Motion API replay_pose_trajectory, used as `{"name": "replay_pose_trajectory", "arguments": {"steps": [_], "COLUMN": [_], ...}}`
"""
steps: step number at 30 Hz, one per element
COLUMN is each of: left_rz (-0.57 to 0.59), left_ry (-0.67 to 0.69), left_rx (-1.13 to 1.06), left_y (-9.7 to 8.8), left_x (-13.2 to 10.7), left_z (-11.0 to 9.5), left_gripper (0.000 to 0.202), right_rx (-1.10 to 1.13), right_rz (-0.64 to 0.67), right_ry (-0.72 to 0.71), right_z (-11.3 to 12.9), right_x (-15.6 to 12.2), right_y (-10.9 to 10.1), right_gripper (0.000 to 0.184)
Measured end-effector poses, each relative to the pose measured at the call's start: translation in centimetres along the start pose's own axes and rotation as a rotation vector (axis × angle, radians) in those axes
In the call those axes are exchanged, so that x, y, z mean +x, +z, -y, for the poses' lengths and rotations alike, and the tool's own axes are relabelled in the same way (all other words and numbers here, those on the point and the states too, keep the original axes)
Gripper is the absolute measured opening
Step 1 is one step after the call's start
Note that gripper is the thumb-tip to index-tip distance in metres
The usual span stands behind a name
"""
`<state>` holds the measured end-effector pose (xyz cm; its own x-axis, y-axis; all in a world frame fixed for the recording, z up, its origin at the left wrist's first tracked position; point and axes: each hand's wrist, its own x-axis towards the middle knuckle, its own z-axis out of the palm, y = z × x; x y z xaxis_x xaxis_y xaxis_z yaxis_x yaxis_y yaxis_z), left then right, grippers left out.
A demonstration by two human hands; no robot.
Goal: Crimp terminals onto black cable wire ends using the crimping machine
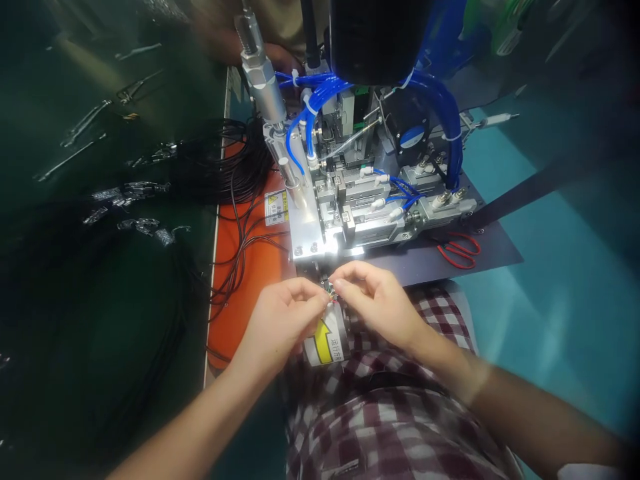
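Checked cloth (380, 427) spreads nearest, in front of the machine (367, 230), which carries blue tubes (453, 127). Left of the machine, an orange surface (255, 267) bears coiled black cables (250, 160). Just before the machine's near edge, the left hand (283, 313) and right hand (377, 300) nearly meet. Beneath them sits an arrow label (324, 347). Red-handled scissors (461, 253) lie at the machine's right. Both hands pinch thin wires (331, 292) before the machine.

Glossy blue plastic pneumatic tubing (454, 127), upper right; smooth, shiny metal mounting plate (306, 230), centre; matt checked cloth garment (380, 433), bottom.
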<state>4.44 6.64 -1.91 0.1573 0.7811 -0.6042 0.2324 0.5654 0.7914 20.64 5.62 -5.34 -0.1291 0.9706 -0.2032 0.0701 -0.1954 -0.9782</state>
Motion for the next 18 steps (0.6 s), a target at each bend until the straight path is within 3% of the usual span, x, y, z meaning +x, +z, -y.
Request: {"name": "replay_pose_trajectory", "arguments": {"steps": [6, 9, 12, 18], "left_rz": [-0.04, -0.09, -0.073, -0.041], "left_ry": [0.025, 0.084, 0.094, 0.107], "left_rx": [0.074, 0.083, 0.057, 0.078], "left_y": [0.2, 0.5, 0.4, -0.2], "left_x": [0.2, 0.2, 0.4, 0.9], "left_z": [0.1, 0.0, 0.0, 0.3], "left_gripper": [0.024, 0.022, 0.021, 0.022], "right_rx": [0.006, 0.136, 0.225, 0.123], "right_rz": [-0.056, -0.07, -0.027, 0.009], "right_ry": [-0.04, 0.041, 0.113, 0.065], "right_z": [-0.3, -0.4, -0.4, -0.3], "right_x": [-0.1, -0.4, -0.4, -0.1], "right_y": [1.1, 1.4, 1.1, 0.0], "right_gripper": [0.011, 0.014, 0.017, 0.018]}}
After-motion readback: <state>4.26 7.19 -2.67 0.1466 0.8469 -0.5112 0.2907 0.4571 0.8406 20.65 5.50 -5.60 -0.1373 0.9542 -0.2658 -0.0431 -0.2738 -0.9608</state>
